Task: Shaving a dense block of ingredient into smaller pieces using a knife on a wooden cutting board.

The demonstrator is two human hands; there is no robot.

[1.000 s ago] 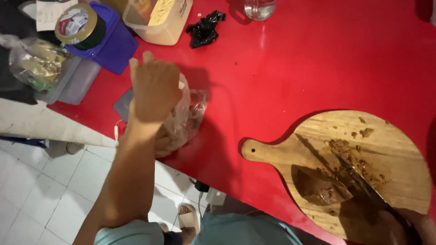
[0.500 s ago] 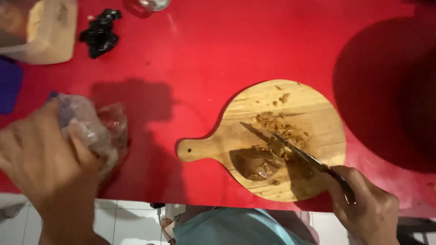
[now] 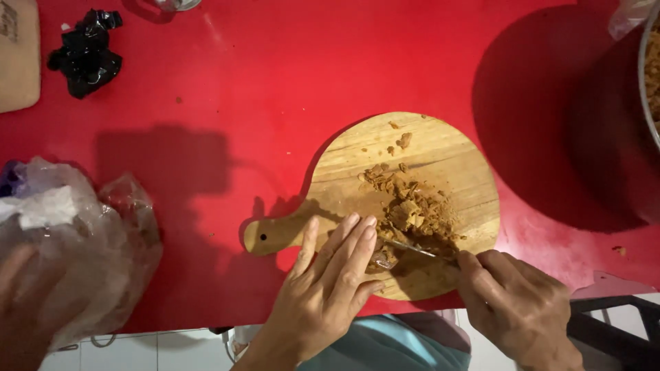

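Red tabletop [image 3: 289, 75] fills nearly the whole view, with pale tiled floor showing along its near edge. On it, close to that edge, lies one round wooden cutting board [image 3: 440, 158] with a short handle pointing left. The left hand [image 3: 330, 282] rests flat, fingers stretched out and close together, fingertips on the board's near left part, touching a dark brown lump [image 3: 382, 258] beside the blade. The right hand [image 3: 519, 306] is closed around the handle of one knife [image 3: 411, 249], whose thin blade lies low across the board, pointing left toward that lump. One heap of light brown chopped crumbs [image 3: 412, 209] sits just above the blade, near the board's middle, and a few loose crumbs lie scattered toward the far rim.

Well apart on the left, one crumpled clear plastic bag [image 3: 82, 240] sits at the table's near edge; a blurred shape at the bottom left corner overlaps it, too unclear to tell what it is. At the far left, one wad of black plastic [image 3: 86, 51] lies beside the edge of a beige container [image 3: 17, 55]. At the right edge stands a large metal pot [image 3: 646, 82], only partly in view, casting a wide dark shadow over the table
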